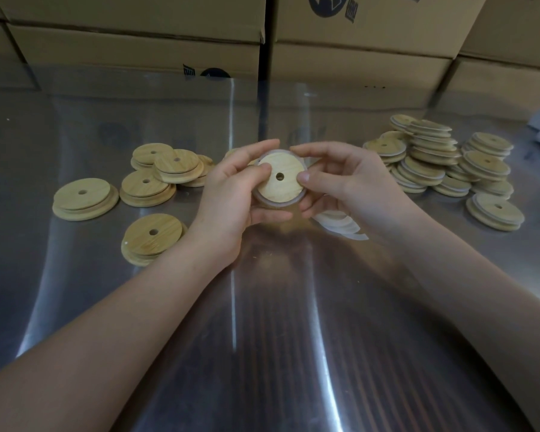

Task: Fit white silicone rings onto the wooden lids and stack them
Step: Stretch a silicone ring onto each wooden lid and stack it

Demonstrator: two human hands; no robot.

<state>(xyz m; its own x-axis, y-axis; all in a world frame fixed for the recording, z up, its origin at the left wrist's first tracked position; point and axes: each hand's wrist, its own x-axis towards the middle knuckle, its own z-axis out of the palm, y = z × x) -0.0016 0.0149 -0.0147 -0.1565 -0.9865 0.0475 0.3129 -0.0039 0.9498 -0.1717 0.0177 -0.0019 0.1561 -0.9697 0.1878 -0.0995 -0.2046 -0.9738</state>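
At about nine o'clock from the hands, the bare lids (86,198) lie in low, loose piles on the shiny metal table (262,307), none showing a white band. The left hand (231,194) grips the lid (279,182) being worked on. Its thumb (264,169) presses the wooden face near ten o'clock, and its fingers curl behind and under the disc. The lid is held just above the table, its flat face tilted up toward the camera and its small hole at the centre. Being round, it has no long axis to line up. The white ring (281,204) runs around the stepped edge, showing as a pale band from about four to eight o'clock and again near twelve. Whether it is seated all the way round I cannot tell, since fingers cover both sides. The right hand (349,185) pinches the opposite edge, its thumb (304,176) at three o'clock and a fingertip over the rim near one. Just below that hand, at about five o'clock from the lid, loose rings (340,221) lie on the table. The finished lids (434,157), stacked with white edges showing, sit at roughly two to three o'clock. They are nearer the right hand, so that hand looks better placed to set this one down there. Cardboard boxes (138,48) stand behind, at twelve o'clock.
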